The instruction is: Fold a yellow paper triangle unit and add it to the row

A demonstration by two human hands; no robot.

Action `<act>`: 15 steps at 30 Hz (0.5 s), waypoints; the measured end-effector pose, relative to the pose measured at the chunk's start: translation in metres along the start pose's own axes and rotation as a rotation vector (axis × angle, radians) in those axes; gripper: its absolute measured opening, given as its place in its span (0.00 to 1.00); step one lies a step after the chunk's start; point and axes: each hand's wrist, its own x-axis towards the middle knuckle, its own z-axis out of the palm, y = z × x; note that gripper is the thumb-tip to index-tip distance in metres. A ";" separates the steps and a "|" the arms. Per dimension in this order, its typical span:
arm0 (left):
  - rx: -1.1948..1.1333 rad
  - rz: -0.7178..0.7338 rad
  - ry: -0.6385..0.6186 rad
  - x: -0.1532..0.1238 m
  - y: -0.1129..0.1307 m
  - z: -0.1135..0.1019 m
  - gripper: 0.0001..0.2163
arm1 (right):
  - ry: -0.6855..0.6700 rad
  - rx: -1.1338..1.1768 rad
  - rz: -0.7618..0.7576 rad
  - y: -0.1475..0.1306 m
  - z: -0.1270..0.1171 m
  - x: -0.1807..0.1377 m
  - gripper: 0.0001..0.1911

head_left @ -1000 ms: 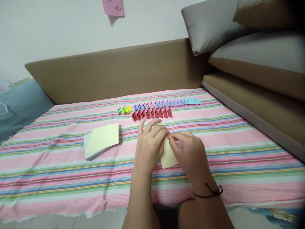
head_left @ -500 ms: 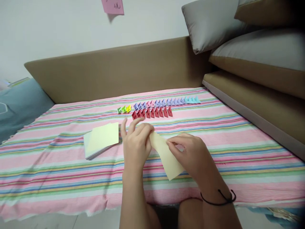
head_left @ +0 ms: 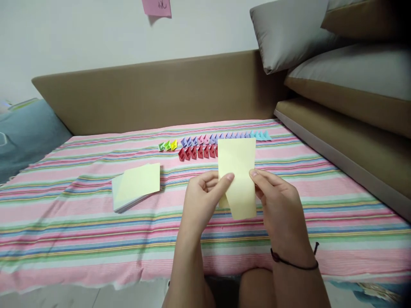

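Head view, watching from nearby: L hand (head_left: pixel 207 194) & R hand (head_left: pixel 279 199) each pinch an edge of the yellow paper (head_left: pixel 238 158), L thumb on its face, held up over the striped cloth (head_left: pixel 96 233). Step in hand: prob. lining up a fold; next move calls for squared edges & firm thumb pressure, I'd say. Paper stack (head_left: pixel 138 185) sits left, red paper shapes (head_left: pixel 194 152) beyond.

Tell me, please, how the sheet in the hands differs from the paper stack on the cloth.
The sheet is held up by the left hand and right hand, while the stack lies on the cloth. The sheet looks thin; the stack has a thick, layered edge. Both show pale yellow paper.
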 end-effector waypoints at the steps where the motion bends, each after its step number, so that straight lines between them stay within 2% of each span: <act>1: 0.014 -0.021 0.004 -0.001 0.001 0.002 0.12 | 0.009 0.005 0.008 0.001 0.000 0.000 0.11; 7: 0.056 -0.011 0.084 -0.002 -0.001 -0.001 0.09 | 0.022 0.019 0.018 0.001 0.000 0.000 0.11; 15: 0.039 -0.025 0.085 -0.001 -0.001 0.001 0.09 | 0.020 0.021 0.011 0.003 0.002 0.000 0.11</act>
